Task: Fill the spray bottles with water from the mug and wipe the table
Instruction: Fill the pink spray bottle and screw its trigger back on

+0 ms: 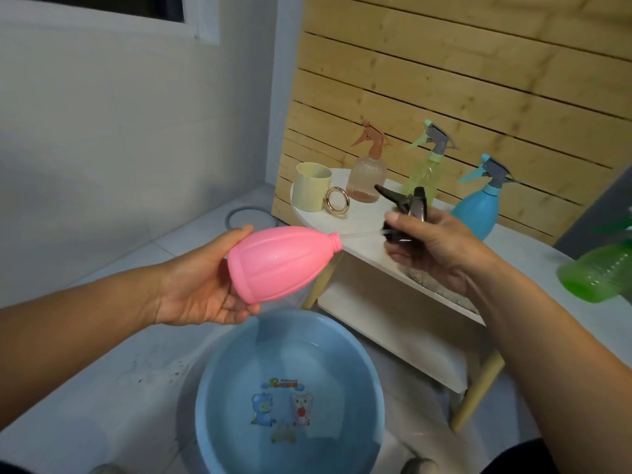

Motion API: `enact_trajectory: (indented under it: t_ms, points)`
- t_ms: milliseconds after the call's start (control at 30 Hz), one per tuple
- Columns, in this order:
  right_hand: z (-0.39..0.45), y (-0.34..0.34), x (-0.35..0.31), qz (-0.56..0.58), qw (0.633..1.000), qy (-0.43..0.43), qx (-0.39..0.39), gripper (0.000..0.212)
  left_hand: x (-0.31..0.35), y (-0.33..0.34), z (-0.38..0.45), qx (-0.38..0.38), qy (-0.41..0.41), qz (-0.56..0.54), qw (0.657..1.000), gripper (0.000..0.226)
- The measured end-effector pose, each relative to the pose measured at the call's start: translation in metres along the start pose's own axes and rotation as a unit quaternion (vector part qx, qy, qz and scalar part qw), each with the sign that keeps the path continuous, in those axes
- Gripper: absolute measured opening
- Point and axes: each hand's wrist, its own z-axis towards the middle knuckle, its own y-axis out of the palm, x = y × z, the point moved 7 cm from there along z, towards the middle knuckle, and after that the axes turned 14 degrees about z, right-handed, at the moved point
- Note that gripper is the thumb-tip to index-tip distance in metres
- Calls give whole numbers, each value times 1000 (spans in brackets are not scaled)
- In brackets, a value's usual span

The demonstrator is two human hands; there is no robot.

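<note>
We see the left hand (201, 285) cupping a pink spray bottle (280, 265) on its side above a blue basin (290, 398), thumb on top and fingers curled beneath, its open neck pointing right. The right hand (441, 251) grips the black trigger head (407, 206), whose thin tube reaches to the bottle's neck. The basin holds water; its floor bears cartoon animals and a yellow word too blurred for us to read. On the white table (369, 241) stand a cream mug (311, 186) with a ring handle, a peach spray bottle (367, 172), a yellow-green one (427, 165) partly hidden behind the trigger head, and a blue one (478, 206). A green bottle (598, 271) is cut off at the right edge.
</note>
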Motion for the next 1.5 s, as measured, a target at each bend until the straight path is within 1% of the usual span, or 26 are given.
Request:
enact_trajectory:
  t_ms: [100,267,333,400,433,500,567,600,667,700,800,833,900,967,1033,1100,1133,1200,1267,1333,1400,1500]
  points:
    - [17,-41,0,18,997,15,72,36,-3,-12,1,17,6,-29,999,82]
    - [39,-96,26,17,981,89,172,21,1,-13,3,14,35,-63,997,87]
    - [46,-104,32,5,978,96,188,18,3,-7,4,0,52,-69,996,100]
    - [52,-105,35,-13,979,82,186,16,4,-2,6,-17,63,-74,995,118]
    - [54,-105,34,-23,980,67,185,17,5,2,7,-25,71,-79,994,121]
    - [59,-108,33,-54,978,30,198,22,8,8,8,-36,85,-89,992,120]
    - [62,-113,33,-101,969,-3,226,34,12,12,10,-42,99,-102,989,118]
    - [63,-117,32,-146,958,-15,246,45,13,14,10,-44,104,-107,988,117]
    - [63,-124,28,-271,919,-34,284,63,14,16,10,-48,111,-112,986,115]
    - [62,-123,25,-311,904,-44,290,66,15,17,10,-50,112,-114,986,114]
    - [64,-121,25,-326,894,-59,301,64,16,20,8,-56,115,-121,984,115]
    - [66,-122,26,-300,901,-60,308,62,16,20,8,-57,117,-122,984,115]
    - [70,-123,34,-187,929,-51,316,55,17,19,8,-57,120,-125,983,114]
    - [74,-123,41,-90,945,-30,313,43,17,18,8,-55,123,-124,983,113]
    - [77,-125,45,-77,947,-13,312,35,16,17,8,-51,122,-107,985,113]
    - [79,-126,46,-105,944,-17,312,34,13,14,9,-39,117,-89,988,114]
    - [80,-126,45,-142,939,-26,312,37,11,12,10,-35,113,-84,989,115]
    - [81,-125,41,-238,919,-41,313,43,7,10,10,-31,108,-73,991,116]
    - [78,-122,33,-298,899,-59,315,48,3,10,10,-32,104,-54,993,115]
    - [76,-116,25,-324,891,-79,308,51,0,11,12,-38,102,-32,994,114]
    - [77,-107,17,-338,884,-103,304,49,-2,12,13,-46,100,-9,994,112]
    - [80,-84,13,-339,888,-126,283,43,-2,13,20,-55,97,17,994,107]
